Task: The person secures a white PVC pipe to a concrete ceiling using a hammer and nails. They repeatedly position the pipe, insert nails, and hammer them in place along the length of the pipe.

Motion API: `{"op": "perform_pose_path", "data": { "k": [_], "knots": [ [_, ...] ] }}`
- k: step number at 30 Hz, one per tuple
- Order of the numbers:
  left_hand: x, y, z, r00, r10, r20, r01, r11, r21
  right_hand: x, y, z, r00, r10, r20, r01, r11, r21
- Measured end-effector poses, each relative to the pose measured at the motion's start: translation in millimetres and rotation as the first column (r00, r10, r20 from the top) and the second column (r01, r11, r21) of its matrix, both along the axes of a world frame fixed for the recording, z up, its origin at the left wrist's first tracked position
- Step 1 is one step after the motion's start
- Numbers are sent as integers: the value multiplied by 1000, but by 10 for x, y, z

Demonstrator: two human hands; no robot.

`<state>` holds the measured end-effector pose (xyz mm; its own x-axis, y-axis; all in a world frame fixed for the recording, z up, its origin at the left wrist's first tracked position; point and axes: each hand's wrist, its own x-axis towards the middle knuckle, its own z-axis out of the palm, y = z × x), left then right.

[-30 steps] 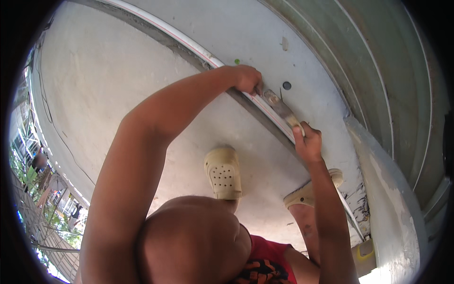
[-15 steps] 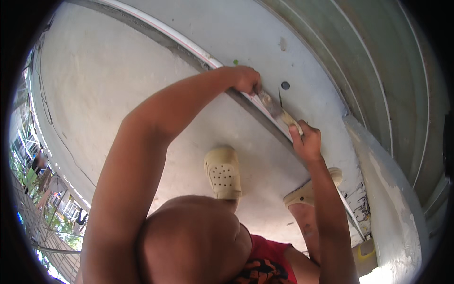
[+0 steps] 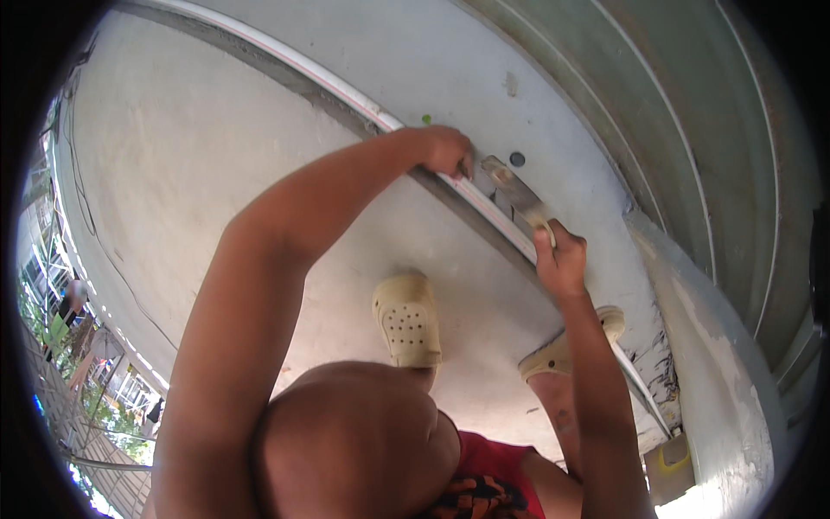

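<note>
A long white pipe (image 3: 350,98) with a thin red line runs slantwise along the edge of a grey ledge. Over the pipe, my left hand (image 3: 448,151) is closed with its fingers curled down; what they pinch, if anything, is hidden. My right hand (image 3: 562,259), to the right and nearer, grips the pale handle of a flat, brush-like tool (image 3: 521,195). The tool is smeared by motion, so its exact kind is unclear. Its far end points up-left toward my left hand, with a small gap between them.
A dark round hole (image 3: 517,159) sits in the ledge (image 3: 553,138) beyond the tool. Ribbed green-grey sheeting (image 3: 683,112) rises at the right. My feet, in beige clogs (image 3: 406,318), stand below the pipe. A grey and yellow object (image 3: 670,463) lies at lower right.
The tool's far end has lifted away from my left hand and swung slightly up and right. Both hands have stayed in nearly the same places.
</note>
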<state>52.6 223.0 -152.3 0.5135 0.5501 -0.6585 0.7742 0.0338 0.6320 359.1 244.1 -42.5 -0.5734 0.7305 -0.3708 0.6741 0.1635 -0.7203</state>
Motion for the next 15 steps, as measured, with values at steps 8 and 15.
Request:
{"op": "perform_pose_path", "data": {
  "k": [8,15],
  "knots": [
    [-42,73,-45,999,0,48,2,999,-36,170,-217,-360,922,219,320,-230,973,-5],
    [-90,87,-102,999,49,4,-49,996,-73,-50,-134,4,998,31,-47,-34,997,-71]
  ]
}}
